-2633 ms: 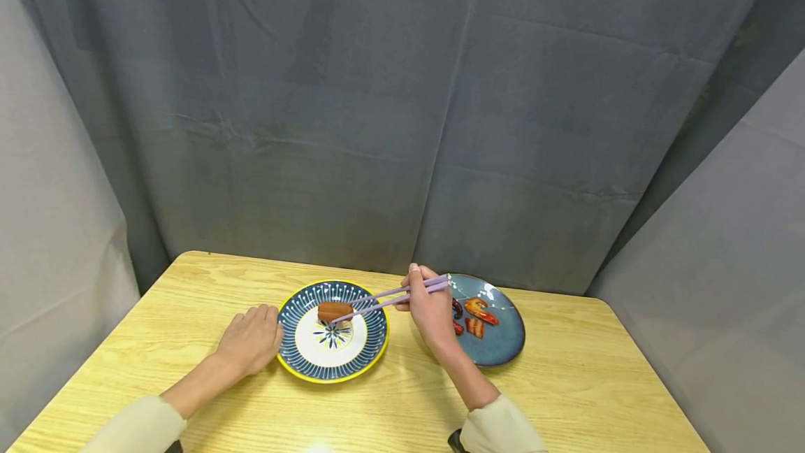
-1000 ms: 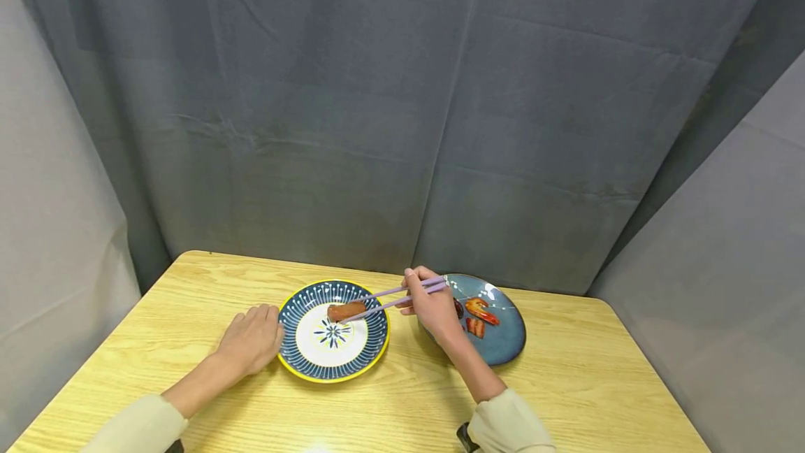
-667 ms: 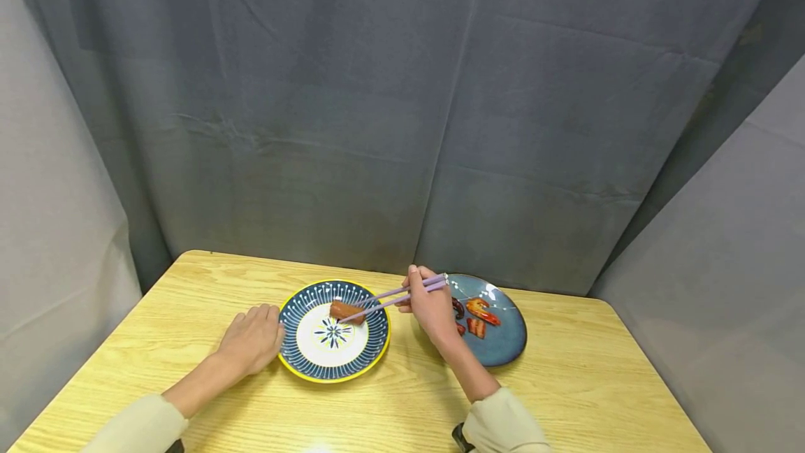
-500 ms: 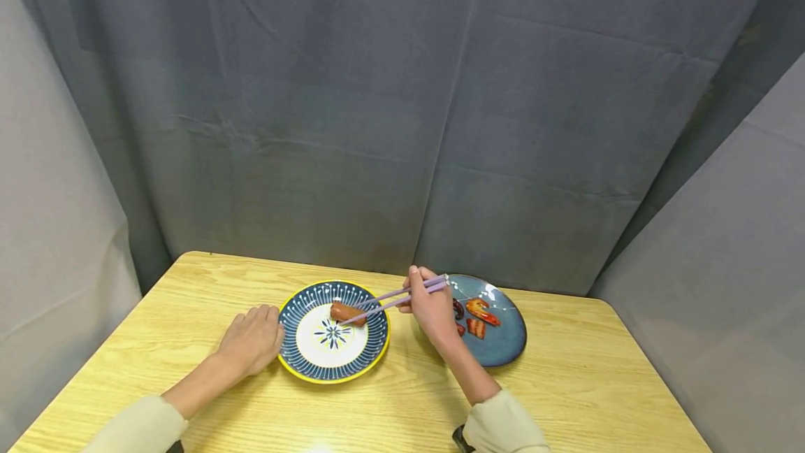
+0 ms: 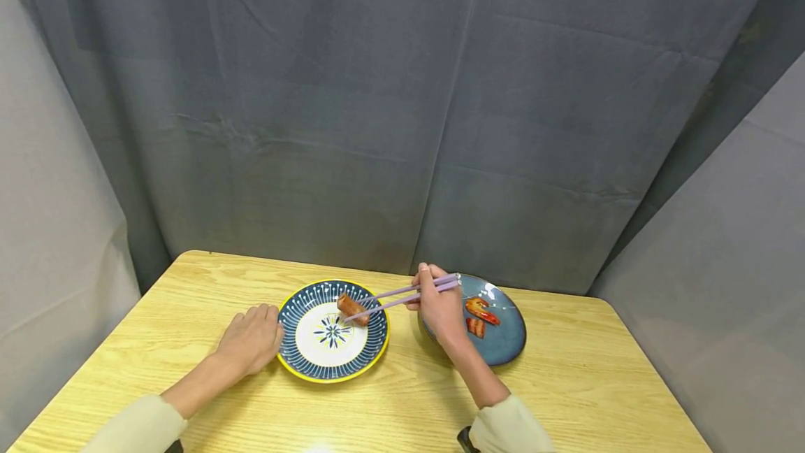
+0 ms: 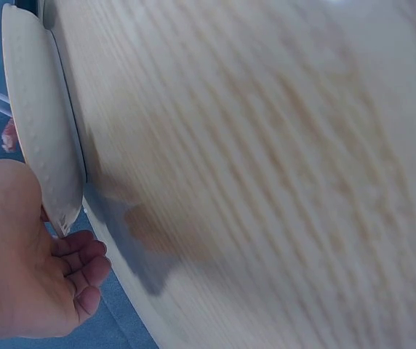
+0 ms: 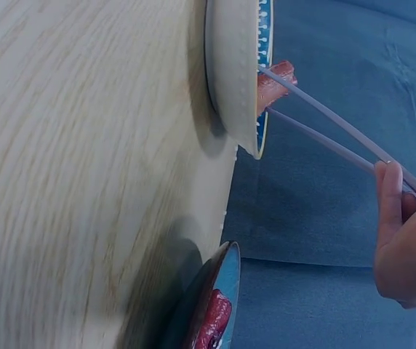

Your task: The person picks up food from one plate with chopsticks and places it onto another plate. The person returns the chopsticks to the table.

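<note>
My left hand (image 5: 248, 341) grips the left rim of a round plate (image 5: 314, 348) with a blue pattern and yellow edge. In the left wrist view, the curled fingers lie below the rim and the thumb side above it. Lilac chopsticks (image 5: 393, 305) are held in my right hand (image 5: 440, 310), their tips over the plate. Between the sticks is a reddish-brown, sausage-like piece of food (image 5: 347, 305), lying slanted on the plate's right half. The right wrist view shows this food piece (image 7: 275, 83) at the plate's rim, a chopstick (image 7: 328, 113) on either side.
A dark blue plate (image 5: 503, 348) stands on the right, partly hidden by the right hand. On it lie a shrimp-like piece (image 5: 483, 311) and a striped reddish piece (image 5: 476, 327); the right wrist view also shows a dark red piece (image 7: 214, 320). A grey curtain (image 5: 314, 124) hangs behind the wooden table (image 5: 585, 369).
The food piece has shifted to the right on the patterned plate and turned to a slant. My right hand and the chopsticks have moved slightly right; the left hand stays put.
</note>
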A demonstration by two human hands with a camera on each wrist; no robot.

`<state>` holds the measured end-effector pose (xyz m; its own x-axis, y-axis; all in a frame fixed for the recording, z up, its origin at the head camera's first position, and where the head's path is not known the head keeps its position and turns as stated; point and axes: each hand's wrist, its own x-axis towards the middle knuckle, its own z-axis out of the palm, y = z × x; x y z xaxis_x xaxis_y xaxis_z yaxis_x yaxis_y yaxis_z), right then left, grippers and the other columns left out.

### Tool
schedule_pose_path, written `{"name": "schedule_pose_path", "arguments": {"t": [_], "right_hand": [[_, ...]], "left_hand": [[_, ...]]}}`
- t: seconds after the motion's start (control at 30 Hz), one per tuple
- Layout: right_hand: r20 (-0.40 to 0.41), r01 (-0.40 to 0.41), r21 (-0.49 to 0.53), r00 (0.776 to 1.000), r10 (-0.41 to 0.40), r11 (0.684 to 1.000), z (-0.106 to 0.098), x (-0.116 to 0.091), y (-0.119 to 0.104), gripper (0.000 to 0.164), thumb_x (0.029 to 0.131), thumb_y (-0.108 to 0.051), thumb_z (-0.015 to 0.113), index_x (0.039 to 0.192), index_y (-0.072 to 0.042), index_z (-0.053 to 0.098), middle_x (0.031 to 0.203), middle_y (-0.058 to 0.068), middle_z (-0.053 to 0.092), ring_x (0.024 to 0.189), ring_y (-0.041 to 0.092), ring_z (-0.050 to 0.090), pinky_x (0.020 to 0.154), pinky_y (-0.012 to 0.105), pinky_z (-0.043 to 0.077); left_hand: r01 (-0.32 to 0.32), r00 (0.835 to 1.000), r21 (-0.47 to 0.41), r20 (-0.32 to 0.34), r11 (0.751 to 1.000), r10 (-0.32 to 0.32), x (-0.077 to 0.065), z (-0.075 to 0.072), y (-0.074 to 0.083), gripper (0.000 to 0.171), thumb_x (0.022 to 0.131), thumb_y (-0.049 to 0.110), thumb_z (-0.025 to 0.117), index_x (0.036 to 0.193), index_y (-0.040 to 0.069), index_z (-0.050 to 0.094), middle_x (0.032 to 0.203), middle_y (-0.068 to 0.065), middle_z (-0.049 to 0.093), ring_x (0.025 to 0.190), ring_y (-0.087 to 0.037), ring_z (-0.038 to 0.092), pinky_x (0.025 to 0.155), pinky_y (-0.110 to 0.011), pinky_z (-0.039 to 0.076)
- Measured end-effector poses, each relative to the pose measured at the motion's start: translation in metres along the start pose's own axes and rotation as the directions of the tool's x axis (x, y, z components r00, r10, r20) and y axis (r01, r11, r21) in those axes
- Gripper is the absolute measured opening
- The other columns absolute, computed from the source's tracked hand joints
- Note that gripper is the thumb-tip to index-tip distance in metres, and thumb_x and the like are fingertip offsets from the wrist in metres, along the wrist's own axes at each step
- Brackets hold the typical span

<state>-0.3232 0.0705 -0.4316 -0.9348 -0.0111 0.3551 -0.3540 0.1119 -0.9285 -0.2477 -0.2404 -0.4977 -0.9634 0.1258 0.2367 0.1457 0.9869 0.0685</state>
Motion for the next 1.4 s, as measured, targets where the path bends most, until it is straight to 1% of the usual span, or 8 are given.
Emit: {"name": "schedule_pose_path", "arguments": {"t": [0.17, 0.23, 0.5, 0.63, 0.77, 1.03, 1.23, 1.4], "right_hand": [[-0.011, 0.018, 0.01, 1.0, -0.018, 1.0, -0.004, 0.0, -0.002, 0.04, 0.105, -0.02, 0.049, 0.083, 0.011, 0.06, 0.072, 0.019, 0.06, 0.058, 0.026, 0.069, 0.05, 0.033, 0.055], [-0.013, 0.02, 0.013, 1.0, -0.02, 1.0, -0.005, 0.001, -0.003, 0.04, 0.106, -0.02, 0.048, 0.082, 0.01, 0.06, 0.071, 0.019, 0.06, 0.058, 0.024, 0.069, 0.05, 0.033, 0.055], [-0.029, 0.044, 0.053, 0.999, -0.043, 0.998, -0.016, 0.004, -0.009, 0.042, 0.106, -0.02, 0.049, 0.08, 0.01, 0.06, 0.074, 0.031, 0.057, 0.059, 0.029, 0.069, 0.051, 0.035, 0.056], [-0.037, 0.036, 0.05, 0.999, -0.034, 0.998, -0.024, 0.005, -0.012, 0.042, 0.106, -0.022, 0.049, 0.08, 0.009, 0.06, 0.071, 0.028, 0.058, 0.059, 0.029, 0.069, 0.053, 0.037, 0.056], [-0.054, -0.001, 0.051, 0.999, 0.004, 0.999, -0.03, 0.006, -0.018, 0.039, 0.106, -0.019, 0.049, 0.081, 0.008, 0.06, 0.066, 0.024, 0.056, 0.056, 0.025, 0.068, 0.053, 0.038, 0.056], [-0.088, -0.01, 0.038, 0.996, 0.013, 0.999, -0.04, -0.006, -0.047, 0.038, 0.106, -0.014, 0.046, 0.085, 0.015, 0.057, 0.066, 0.019, 0.057, 0.055, 0.023, 0.068, 0.057, 0.044, 0.056], [-0.106, 0.025, 0.047, 0.994, -0.019, 0.999, -0.05, -0.004, -0.045, 0.039, 0.106, -0.014, 0.045, 0.087, 0.018, 0.055, 0.072, 0.029, 0.058, 0.054, 0.017, 0.067, 0.055, 0.036, 0.056], [-0.146, 0.031, 0.033, 0.989, -0.026, 0.999, -0.06, 0.001, -0.039, 0.039, 0.106, -0.015, 0.047, 0.086, 0.016, 0.057, 0.064, 0.011, 0.059, 0.052, 0.015, 0.066, 0.052, 0.035, 0.056]], "left_hand": [[-0.003, 1.0, 0.002, 0.004, 1.0, 0.003, 0.0, 0.0, 0.0, 0.017, 0.099, 0.015, 0.047, 0.095, 0.0, 0.052, 0.082, -0.009, 0.046, 0.08, -0.028, 0.049, 0.067, -0.041, 0.04], [-0.002, 1.0, 0.002, 0.003, 1.0, 0.002, 0.0, -0.001, 0.0, 0.017, 0.099, 0.015, 0.047, 0.095, -0.001, 0.052, 0.082, -0.009, 0.046, 0.08, -0.029, 0.05, 0.067, -0.042, 0.04], [0.002, 1.0, -0.004, 0.007, 1.0, -0.002, 0.0, 0.0, -0.001, 0.018, 0.099, 0.016, 0.047, 0.097, -0.001, 0.053, 0.084, -0.009, 0.047, 0.082, -0.029, 0.05, 0.068, -0.042, 0.04], [0.003, 1.0, -0.007, 0.008, 1.0, -0.003, 0.0, 0.001, -0.001, 0.018, 0.099, 0.016, 0.048, 0.097, -0.001, 0.053, 0.084, -0.009, 0.047, 0.082, -0.029, 0.05, 0.068, -0.042, 0.04], [0.0, 1.0, -0.006, 0.0, 1.0, 0.0, 0.001, 0.001, -0.002, 0.018, 0.099, 0.016, 0.048, 0.097, -0.002, 0.053, 0.084, -0.009, 0.047, 0.082, -0.029, 0.05, 0.068, -0.042, 0.04], [-0.004, 1.0, -0.012, 0.005, 1.0, 0.004, 0.002, 0.001, -0.002, 0.018, 0.099, 0.017, 0.048, 0.096, -0.001, 0.052, 0.083, -0.008, 0.046, 0.08, -0.028, 0.049, 0.068, -0.041, 0.04], [-0.005, 1.0, -0.013, 0.003, 1.0, 0.005, 0.001, 0.0, -0.001, 0.017, 0.098, 0.016, 0.048, 0.096, -0.001, 0.052, 0.082, -0.008, 0.045, 0.078, -0.027, 0.048, 0.067, -0.041, 0.04], [-0.006, 1.0, -0.012, -0.004, 1.0, 0.006, 0.001, -0.001, -0.002, 0.017, 0.098, 0.015, 0.049, 0.095, -0.001, 0.053, 0.081, -0.008, 0.045, 0.078, -0.027, 0.048, 0.067, -0.041, 0.04]]}}
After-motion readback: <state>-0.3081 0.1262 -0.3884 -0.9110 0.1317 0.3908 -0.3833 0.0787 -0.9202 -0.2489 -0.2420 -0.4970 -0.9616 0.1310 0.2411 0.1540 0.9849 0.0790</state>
